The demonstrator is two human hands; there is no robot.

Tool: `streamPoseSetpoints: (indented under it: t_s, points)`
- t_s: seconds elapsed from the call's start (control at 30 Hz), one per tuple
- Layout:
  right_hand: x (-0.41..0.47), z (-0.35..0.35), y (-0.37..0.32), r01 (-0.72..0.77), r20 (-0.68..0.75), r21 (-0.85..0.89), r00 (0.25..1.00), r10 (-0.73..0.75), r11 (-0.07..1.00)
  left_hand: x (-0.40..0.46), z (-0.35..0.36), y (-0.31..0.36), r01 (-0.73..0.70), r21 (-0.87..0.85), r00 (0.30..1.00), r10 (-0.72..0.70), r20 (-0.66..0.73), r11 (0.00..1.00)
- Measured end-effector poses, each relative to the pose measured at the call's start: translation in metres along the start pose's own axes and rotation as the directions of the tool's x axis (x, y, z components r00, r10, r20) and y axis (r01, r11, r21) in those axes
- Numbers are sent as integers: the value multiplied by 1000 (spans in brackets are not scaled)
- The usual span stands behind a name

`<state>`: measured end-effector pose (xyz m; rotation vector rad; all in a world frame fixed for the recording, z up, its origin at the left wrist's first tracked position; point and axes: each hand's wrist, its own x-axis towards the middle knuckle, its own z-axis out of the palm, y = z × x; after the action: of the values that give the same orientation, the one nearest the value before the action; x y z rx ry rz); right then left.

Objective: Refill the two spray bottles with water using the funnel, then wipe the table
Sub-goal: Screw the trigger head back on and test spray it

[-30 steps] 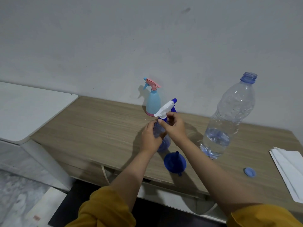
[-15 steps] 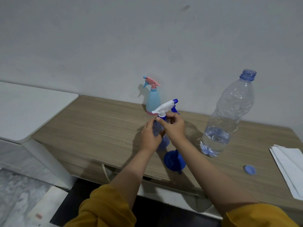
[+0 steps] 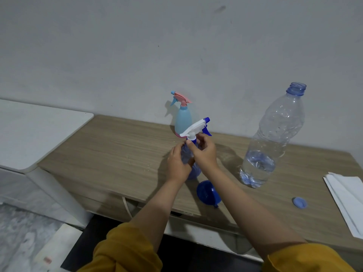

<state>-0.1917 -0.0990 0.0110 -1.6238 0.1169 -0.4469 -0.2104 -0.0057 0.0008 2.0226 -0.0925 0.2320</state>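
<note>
A dark blue spray bottle point(image 3: 193, 171) stands on the wooden table point(image 3: 117, 150). My left hand point(image 3: 177, 163) wraps around its body. My right hand point(image 3: 204, 152) pinches the blue collar under its white spray head point(image 3: 194, 128), which points up and right. Behind it, near the wall, stands a light blue spray bottle point(image 3: 182, 120) with a pink head. The blue funnel point(image 3: 208, 193) lies tipped on the table near the front edge, partly behind my right forearm. A large clear water bottle point(image 3: 273, 138) stands uncapped at the right, about a third full.
A small blue cap point(image 3: 299, 202) lies on the table right of the funnel. Folded white paper towels point(image 3: 347, 201) rest at the table's right edge. A lower white surface point(image 3: 35, 130) adjoins the table on the left. The wall runs directly behind.
My hands have stayed on the dark blue bottle. The fingers of my right hand have shifted around the collar, and the white spray head has turned a little.
</note>
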Motion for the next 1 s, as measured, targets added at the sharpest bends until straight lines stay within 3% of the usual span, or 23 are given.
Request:
streamPoseSetpoints:
  t_s: [0.23,0.4,0.77,0.9,1.0]
  points:
    - [0,3,-2,-8,-62,-23,998,6,1000,-1,0,2,-19,15,1000,19,-12,1000]
    - [1,2,2,91,39,-164,996,-86,982,-2,-1,1,-19,17,1000,19,-8,1000]
    - [-4,8,-2,92,-32,-137,995,-98,986,0,-1,0,-14,27,1000,15,-26,1000]
    - [-11,6,-7,72,-188,-68,979,-84,995,4,-2,-3,17,42,1000,-16,-27,999]
    - [-12,5,-10,60,-261,-137,961,-95,989,7,-5,-8,51,-30,998,-51,27,998]
